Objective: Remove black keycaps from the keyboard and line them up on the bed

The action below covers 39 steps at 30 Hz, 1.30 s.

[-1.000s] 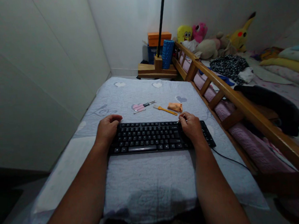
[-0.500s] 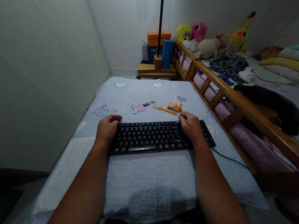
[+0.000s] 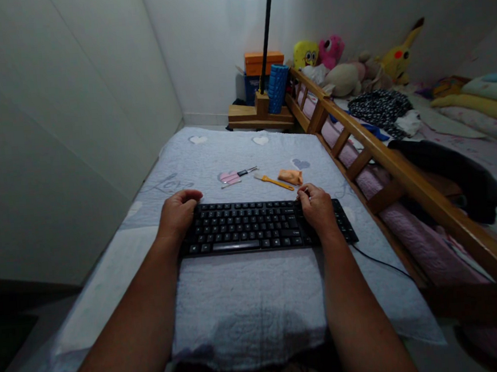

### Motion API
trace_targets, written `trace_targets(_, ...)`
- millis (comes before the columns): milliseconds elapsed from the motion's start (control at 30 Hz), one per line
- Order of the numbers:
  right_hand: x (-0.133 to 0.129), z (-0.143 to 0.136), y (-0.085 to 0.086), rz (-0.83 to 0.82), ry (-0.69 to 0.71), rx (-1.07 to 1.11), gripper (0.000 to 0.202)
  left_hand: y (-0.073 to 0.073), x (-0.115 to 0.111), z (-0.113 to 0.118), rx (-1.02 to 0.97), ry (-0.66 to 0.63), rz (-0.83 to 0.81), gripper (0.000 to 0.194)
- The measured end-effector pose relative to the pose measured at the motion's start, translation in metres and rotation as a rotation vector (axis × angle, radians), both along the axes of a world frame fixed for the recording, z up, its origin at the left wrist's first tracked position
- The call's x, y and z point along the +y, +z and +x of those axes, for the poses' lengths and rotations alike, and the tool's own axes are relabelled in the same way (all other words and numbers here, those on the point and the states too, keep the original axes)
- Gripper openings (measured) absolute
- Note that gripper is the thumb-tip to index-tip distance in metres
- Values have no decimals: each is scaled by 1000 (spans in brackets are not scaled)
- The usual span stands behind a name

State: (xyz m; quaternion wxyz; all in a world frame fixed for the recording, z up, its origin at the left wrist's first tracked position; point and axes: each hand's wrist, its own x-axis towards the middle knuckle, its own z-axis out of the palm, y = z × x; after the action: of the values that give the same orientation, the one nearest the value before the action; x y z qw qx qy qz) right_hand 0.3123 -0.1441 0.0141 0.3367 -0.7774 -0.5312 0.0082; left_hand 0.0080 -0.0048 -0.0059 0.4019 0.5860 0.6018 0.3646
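Note:
A black keyboard (image 3: pixel 243 226) lies flat across the bed cover, its space bar toward me. My left hand (image 3: pixel 178 214) is curled around its left end, thumb and fingers close together at the back corner. Over the right part of the keyboard, my right hand (image 3: pixel 316 206) is closed in a pinch on a thin, pale stick (image 3: pixel 298 196), mostly hidden by the fingers. Behind the keyboard lie a yellow-handled brush (image 3: pixel 276 182), a crumpled orange cloth (image 3: pixel 289 176), a black-handled metal tool (image 3: pixel 246 171) and a thin light-coloured stick (image 3: pixel 232 184).
A cable (image 3: pixel 383 262) runs from the keyboard toward the wooden bed rail (image 3: pixel 384 158) on my right. Beyond that rail are soft toys (image 3: pixel 345 80) and folded bedding. At the far end stand a wooden base (image 3: pixel 247 114) with a black pole and a blue foam roller (image 3: pixel 278 89).
Both hands keep their places at the keyboard. The right hand's fingertips have shifted only slightly, and the pale stick in them shows less clearly.

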Motion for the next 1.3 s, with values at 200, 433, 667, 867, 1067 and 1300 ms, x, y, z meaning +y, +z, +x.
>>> trace_targets(200, -1, 3, -1, -2, -18, 10, 21, 1, -1, 1, -4, 7, -2, 32)
trace_targets(433, -1, 3, -3, -5, -25, 16, 22, -2, 1, 0, 3, -4, 8, 35)
trace_targets(667, 1, -2, -2, -3, -1, 15, 22, -4, 2, -1, -12, 3, 10, 34)
trace_targets(867, 1, -2, 0, -5, -2, 14, 21, -1, 1, 0, 5, -3, 21, 33)
trace_targets(1067, 0, 2, -2, 8, -16, 40, 21, -2, 1, -1, -4, -3, 23, 32)
trace_targets(1300, -1, 4, -2, -1, -28, 34, 22, -3, 2, 0, 6, -6, 25, 34)
